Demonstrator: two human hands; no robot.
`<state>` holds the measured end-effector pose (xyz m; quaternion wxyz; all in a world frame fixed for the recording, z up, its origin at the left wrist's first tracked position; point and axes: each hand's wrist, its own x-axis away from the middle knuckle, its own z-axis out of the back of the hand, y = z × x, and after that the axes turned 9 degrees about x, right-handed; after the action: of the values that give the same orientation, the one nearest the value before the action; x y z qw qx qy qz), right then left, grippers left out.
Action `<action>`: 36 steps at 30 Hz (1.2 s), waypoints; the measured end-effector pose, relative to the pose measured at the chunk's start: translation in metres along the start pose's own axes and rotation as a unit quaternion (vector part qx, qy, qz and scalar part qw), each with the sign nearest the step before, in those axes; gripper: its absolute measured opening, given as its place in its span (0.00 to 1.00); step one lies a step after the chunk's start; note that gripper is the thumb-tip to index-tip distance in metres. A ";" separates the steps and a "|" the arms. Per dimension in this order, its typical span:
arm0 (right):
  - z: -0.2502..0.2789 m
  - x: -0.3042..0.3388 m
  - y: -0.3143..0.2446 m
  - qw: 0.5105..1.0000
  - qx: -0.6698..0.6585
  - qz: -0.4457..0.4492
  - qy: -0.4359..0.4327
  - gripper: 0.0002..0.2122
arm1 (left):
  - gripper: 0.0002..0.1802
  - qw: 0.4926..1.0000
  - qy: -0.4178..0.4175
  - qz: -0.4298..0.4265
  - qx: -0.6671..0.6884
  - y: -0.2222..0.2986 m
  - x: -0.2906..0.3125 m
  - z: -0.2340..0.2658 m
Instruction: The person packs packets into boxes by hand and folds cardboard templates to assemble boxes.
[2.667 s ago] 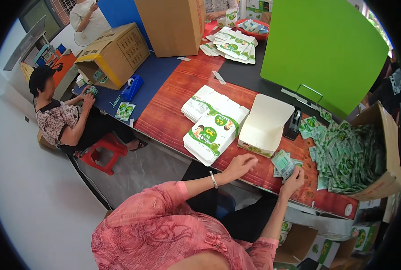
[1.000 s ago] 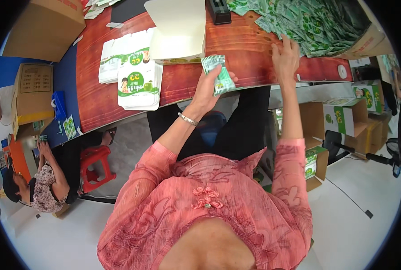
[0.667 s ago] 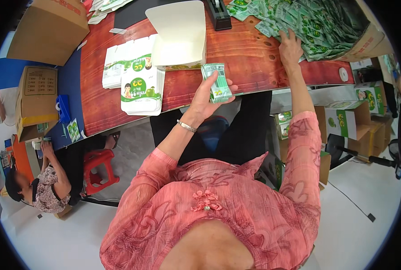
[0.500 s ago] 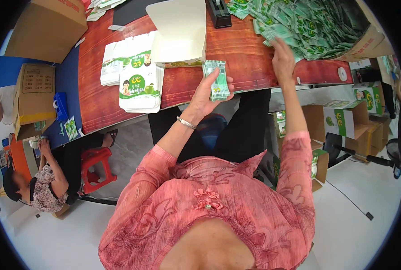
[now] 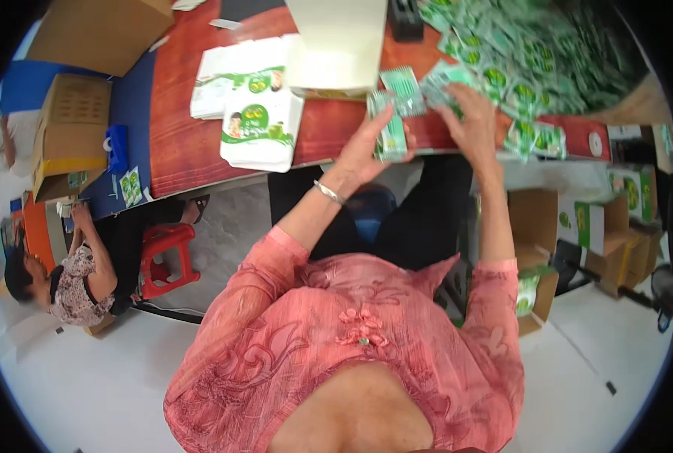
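My left hand [image 5: 363, 151] is closed round a small stack of green-and-clear sachets [image 5: 391, 141], its thumb across the top. My right hand [image 5: 474, 124], slightly blurred, is closed at the fingertips on more green sachets [image 5: 449, 81], to the right of the stack. Another sachet [image 5: 401, 81] shows just beyond the left hand's stack; whether it rests on the table or is held I cannot tell. An open white carton [image 5: 336, 53] stands beyond my left hand. To its left lie stacked flat white-and-green cartons [image 5: 257, 140].
A large heap of green sachets [image 5: 540, 64] covers the far right of the red wooden table [image 5: 181, 155]. Loose sachets [image 5: 534, 140] lie by its right front edge. A black tape dispenser [image 5: 406, 21] stands at the back. At left, another person [image 5: 80, 279] sits near a red stool [image 5: 169, 257].
My right hand has come from the heap toward my left hand, bringing sachets. Several sachets now lie at the table's right front edge. The whole view has shifted slightly.
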<state>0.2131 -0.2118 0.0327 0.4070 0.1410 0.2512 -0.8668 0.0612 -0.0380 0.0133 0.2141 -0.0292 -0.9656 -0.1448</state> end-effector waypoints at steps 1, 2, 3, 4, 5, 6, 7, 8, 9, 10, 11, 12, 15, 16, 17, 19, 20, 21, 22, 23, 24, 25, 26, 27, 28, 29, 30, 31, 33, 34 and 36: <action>-0.006 -0.009 -0.014 0.999 0.005 0.049 -0.005 0.18 | 0.22 0.999 -0.032 0.007 0.039 0.007 0.001 0.003; -0.015 -0.010 -0.022 0.997 0.020 0.066 -0.033 0.20 | 0.22 0.998 -0.036 -0.006 0.042 0.004 0.001 0.007; -0.026 -0.003 -0.023 0.994 0.038 0.085 -0.053 0.21 | 0.22 0.998 -0.043 -0.023 0.041 -0.006 0.003 0.007; -0.036 0.000 -0.022 0.993 0.034 0.080 -0.075 0.23 | 0.24 0.999 -0.039 -0.035 0.013 -0.009 0.001 0.006; -0.036 0.005 -0.024 0.991 0.067 0.097 -0.061 0.23 | 0.27 0.998 -0.049 -0.039 0.001 -0.015 -0.001 0.010; -0.034 0.008 -0.025 0.994 0.056 0.086 -0.047 0.22 | 0.26 0.998 -0.038 -0.038 -0.018 -0.015 0.006 0.008; -0.033 0.010 -0.024 0.994 0.046 0.084 -0.051 0.22 | 0.26 0.999 -0.020 -0.036 -0.035 -0.015 0.012 0.006; -0.031 0.010 -0.030 0.994 0.038 0.076 -0.063 0.22 | 0.24 0.998 -0.029 -0.045 -0.043 -0.014 0.020 0.011; -0.032 0.004 -0.035 0.994 0.029 0.095 -0.051 0.22 | 0.22 0.997 -0.038 -0.052 -0.051 -0.010 0.024 0.017; -0.028 0.006 -0.039 0.995 0.030 0.082 -0.052 0.21 | 0.22 0.996 -0.040 -0.063 -0.055 -0.009 0.029 0.018; -0.024 0.005 -0.041 0.996 0.033 0.068 -0.055 0.21 | 0.22 0.997 -0.027 -0.061 -0.042 -0.009 0.033 0.017; -0.022 0.002 -0.042 0.996 0.036 0.051 -0.060 0.20 | 0.21 0.998 -0.014 -0.056 -0.029 -0.009 0.036 0.016; -0.032 0.005 -0.046 0.996 0.019 0.058 -0.069 0.18 | 0.20 0.998 -0.006 -0.059 -0.020 -0.004 0.039 0.022; -0.031 0.004 -0.046 0.995 0.013 0.059 -0.075 0.18 | 0.19 0.997 -0.011 -0.067 -0.024 -0.002 0.038 0.021; -0.030 0.004 -0.047 0.995 0.016 0.058 -0.077 0.18 | 0.19 0.997 -0.015 -0.073 -0.027 -0.001 0.037 0.021; -0.032 0.004 -0.047 0.996 -0.008 0.039 -0.083 0.15 | 0.19 0.997 -0.001 -0.077 -0.025 -0.003 0.034 0.022; -0.034 0.005 -0.046 0.996 -0.020 0.027 -0.088 0.13 | 0.19 0.996 0.014 -0.082 -0.026 -0.004 0.032 0.023; -0.040 0.003 -0.036 0.995 -0.015 0.020 -0.092 0.13 | 0.18 0.996 0.027 -0.084 -0.029 -0.001 0.027 0.022; -0.047 0.006 -0.017 0.995 -0.073 0.004 -0.069 0.11 | 0.18 0.995 0.019 -0.095 -0.023 0.000 0.022 0.014; -0.045 0.022 -0.013 0.989 -0.134 -0.020 -0.060 0.09 | 0.17 0.995 0.025 -0.099 -0.008 -0.007 0.025 0.011; -0.052 0.024 -0.007 0.983 -0.165 -0.075 0.000 0.05 | 0.17 0.994 0.004 -0.107 -0.023 -0.001 0.019 0.008; -0.042 0.020 -0.024 0.968 -0.214 -0.134 -0.020 0.06 | 0.16 0.992 -0.001 -0.120 -0.031 0.007 0.020 0.014; -0.034 0.020 -0.027 0.960 -0.223 -0.168 -0.025 0.08 | 0.15 0.988 0.024 -0.150 -0.030 0.009 0.021 0.004; -0.033 0.020 -0.031 0.965 -0.216 -0.148 -0.013 0.08 | 0.16 0.985 0.022 -0.166 -0.037 0.014 0.029 -0.002; -0.033 0.023 -0.030 0.971 -0.199 -0.134 -0.006 0.08 | 0.19 0.985 -0.001 -0.156 -0.075 0.017 0.026 -0.003; -0.031 0.030 -0.033 0.971 -0.198 -0.133 0.001 0.08 | 0.19 0.991 0.009 -0.125 -0.049 0.019 0.021 0.003; -0.030 0.037 -0.038 0.973 -0.196 -0.120 0.016 0.09 | 0.20 0.994 0.010 -0.104 -0.025 0.013 0.017 0.010; -0.029 0.042 -0.039 0.974 -0.184 -0.130 0.013 0.09 | 0.20 0.996 0.008 -0.089 -0.019 0.006 0.016 0.009; -0.027 0.049 -0.044 0.986 -0.142 -0.085 -0.026 0.13 | 0.20 0.995 0.010 -0.092 -0.031 -0.001 0.019 0.006; -0.027 0.044 -0.052 0.986 -0.141 -0.085 -0.023 0.13 | 0.20 0.994 0.011 -0.103 -0.041 0.000 0.020 0.005; -0.027 0.033 -0.070 0.999 0.023 -0.031 0.038 0.12 | 0.21 0.992 0.010 -0.115 -0.052 0.002 0.021 0.002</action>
<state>0.1389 -0.1795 0.0178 0.3669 0.1758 0.2506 -0.8785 0.0420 -0.0360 0.0209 0.2035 0.0723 -0.9517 -0.2183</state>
